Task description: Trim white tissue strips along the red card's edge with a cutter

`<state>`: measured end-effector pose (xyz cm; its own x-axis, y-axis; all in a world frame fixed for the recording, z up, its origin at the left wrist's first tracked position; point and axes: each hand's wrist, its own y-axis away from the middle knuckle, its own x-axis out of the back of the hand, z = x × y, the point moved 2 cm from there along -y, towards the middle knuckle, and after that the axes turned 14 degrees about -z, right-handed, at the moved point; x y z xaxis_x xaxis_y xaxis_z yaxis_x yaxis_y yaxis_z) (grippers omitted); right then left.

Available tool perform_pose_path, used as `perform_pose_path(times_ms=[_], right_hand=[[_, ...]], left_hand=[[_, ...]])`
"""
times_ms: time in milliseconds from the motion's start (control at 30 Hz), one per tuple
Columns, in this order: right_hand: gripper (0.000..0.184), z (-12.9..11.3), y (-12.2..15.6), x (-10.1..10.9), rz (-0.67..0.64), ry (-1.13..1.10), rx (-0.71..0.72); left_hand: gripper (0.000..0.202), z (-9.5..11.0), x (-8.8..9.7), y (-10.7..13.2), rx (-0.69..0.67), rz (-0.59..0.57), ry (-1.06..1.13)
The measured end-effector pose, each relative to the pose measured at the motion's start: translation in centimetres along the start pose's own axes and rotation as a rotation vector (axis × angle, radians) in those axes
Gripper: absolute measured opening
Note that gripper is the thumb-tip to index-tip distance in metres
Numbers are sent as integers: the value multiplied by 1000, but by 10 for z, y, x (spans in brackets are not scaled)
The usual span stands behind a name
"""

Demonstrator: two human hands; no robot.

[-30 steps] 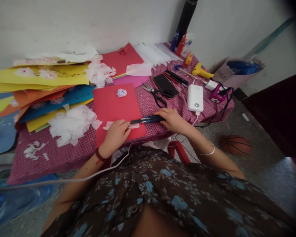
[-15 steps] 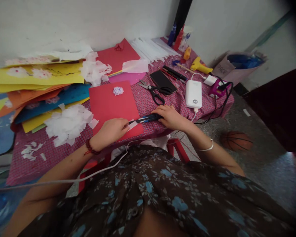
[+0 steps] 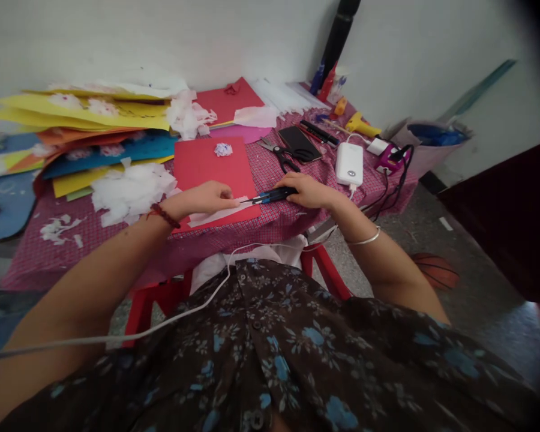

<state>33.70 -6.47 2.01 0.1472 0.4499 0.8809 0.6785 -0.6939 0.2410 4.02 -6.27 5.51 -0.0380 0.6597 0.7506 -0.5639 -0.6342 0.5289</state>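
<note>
My right hand (image 3: 306,191) is closed around a slim blue-and-black tool (image 3: 272,195) whose exact kind I cannot make out. The tool's thin dark end points left, toward my left thumb. My left hand (image 3: 211,197) is closed, fingers curled and thumb stretched along a white paper strip (image 3: 213,215) at the tool's tip. Underneath lies a red paper sheet (image 3: 198,165) with a crumpled white-and-purple paper flower (image 3: 223,150) near its top. Black-handled scissors (image 3: 284,157) lie beyond my right hand, beside a dark phone (image 3: 299,144).
At left are stacked coloured papers (image 3: 112,153) and a heap of white paper pieces (image 3: 130,189). A white power bank (image 3: 349,163), a yellow glue gun (image 3: 362,125) and a purple socket block (image 3: 390,159) stand at right. A white cable (image 3: 175,321) crosses my lap. A basketball (image 3: 434,270) is on the floor.
The white strip now lies stretched out below my left hand; before, only a short piece showed between the hands. My left fingers have moved off the tool's thin end. The view has shifted slightly.
</note>
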Motion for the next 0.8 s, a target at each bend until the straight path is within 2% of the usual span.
perform_pose_path(times_ms=[133, 300, 600, 800], right_hand=[[55, -4, -1, 2, 35, 33, -21], [53, -8, -3, 3, 31, 76, -6], [54, 2, -4, 0, 34, 62, 19], [55, 1, 0, 0, 40, 52, 40]], left_hand=[[36, 4, 7, 1, -9, 0, -4], [31, 9, 4, -2, -43, 27, -13], [32, -5, 0, -19, -12, 68, 72], [27, -5, 1, -23, 24, 148, -26]])
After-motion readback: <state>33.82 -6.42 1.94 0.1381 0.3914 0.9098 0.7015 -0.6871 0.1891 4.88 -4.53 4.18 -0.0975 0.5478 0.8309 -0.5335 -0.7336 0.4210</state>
